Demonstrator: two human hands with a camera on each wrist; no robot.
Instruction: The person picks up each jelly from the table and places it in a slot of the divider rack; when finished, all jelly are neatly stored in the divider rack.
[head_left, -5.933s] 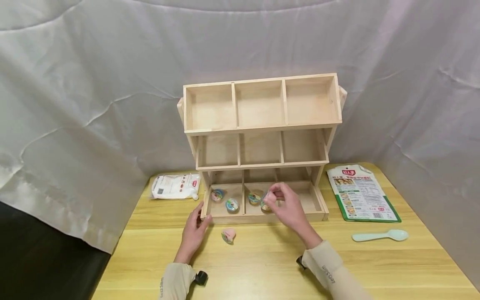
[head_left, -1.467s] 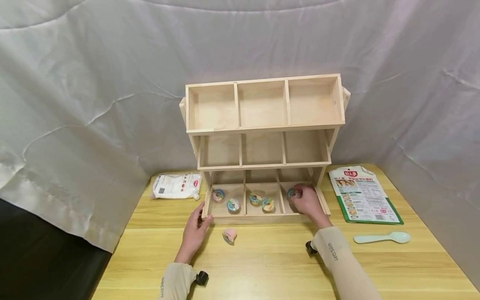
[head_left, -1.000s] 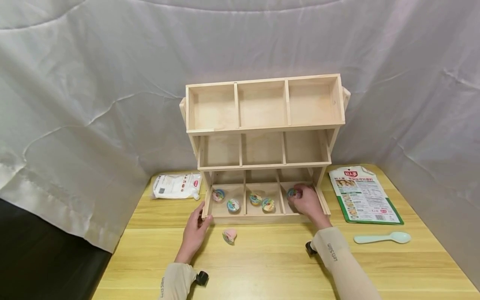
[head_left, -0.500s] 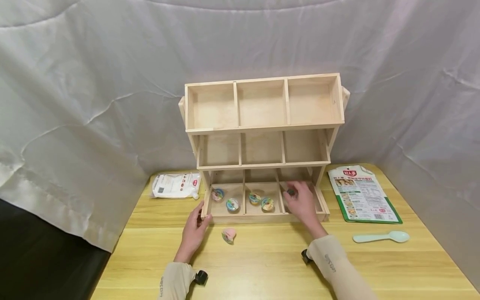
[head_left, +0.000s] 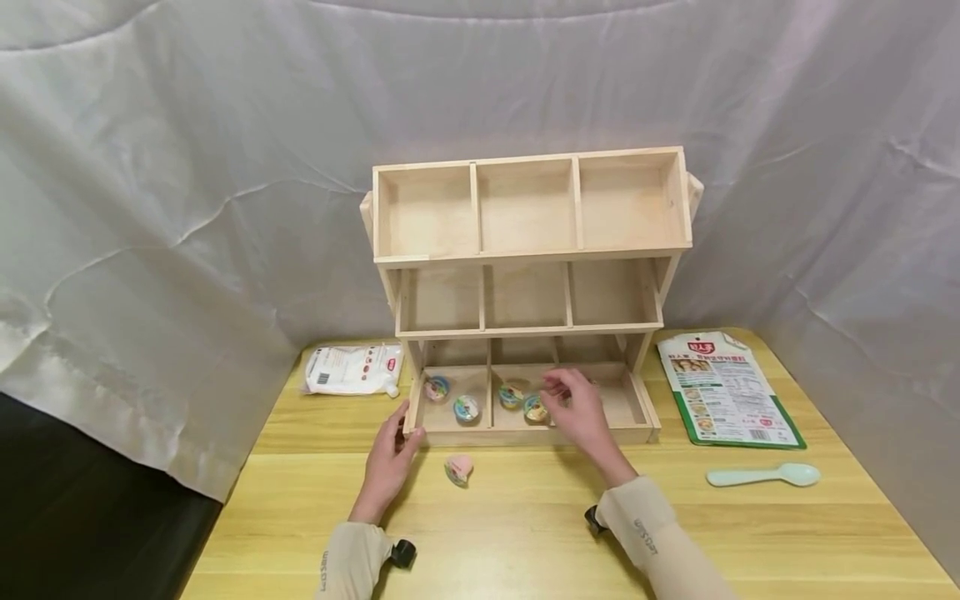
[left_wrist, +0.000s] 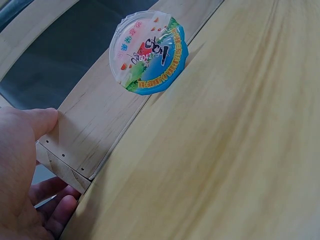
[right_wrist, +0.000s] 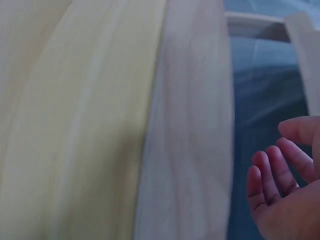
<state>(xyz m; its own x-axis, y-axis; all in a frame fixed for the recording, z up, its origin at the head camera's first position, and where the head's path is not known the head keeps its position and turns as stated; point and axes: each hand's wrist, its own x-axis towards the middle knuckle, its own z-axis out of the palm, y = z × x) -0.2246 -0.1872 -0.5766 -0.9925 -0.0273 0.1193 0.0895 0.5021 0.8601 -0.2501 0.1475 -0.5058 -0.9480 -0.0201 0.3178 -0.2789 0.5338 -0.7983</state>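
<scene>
A three-tier wooden rack (head_left: 531,254) stands on the table. My left hand (head_left: 386,462) holds its lower left corner; in the left wrist view the thumb (left_wrist: 42,120) lies on the front board and the fingers bend round the side. My right hand (head_left: 581,412) hovers over the bottom tier near the right divider, loosely curled, with nothing between its fingers in the right wrist view. Two jelly cups (head_left: 466,408) lie in the bottom left compartment, two more jelly cups (head_left: 536,409) in the middle one. My right hand largely hides the bottom right compartment's contents. Another jelly cup (head_left: 459,470) lies tipped before the rack.
Left of the rack lies a white spouted pouch (head_left: 352,370). To the right are a green-and-white food packet (head_left: 731,390) and a pale green spoon (head_left: 765,476). Grey curtains (head_left: 187,208) enclose the wooden table (head_left: 525,533) behind and at the sides.
My right hand carried a jelly cup from above the middle compartment into the bottom right one, let go, then lifted and moved left. My left hand stays at the corner.
</scene>
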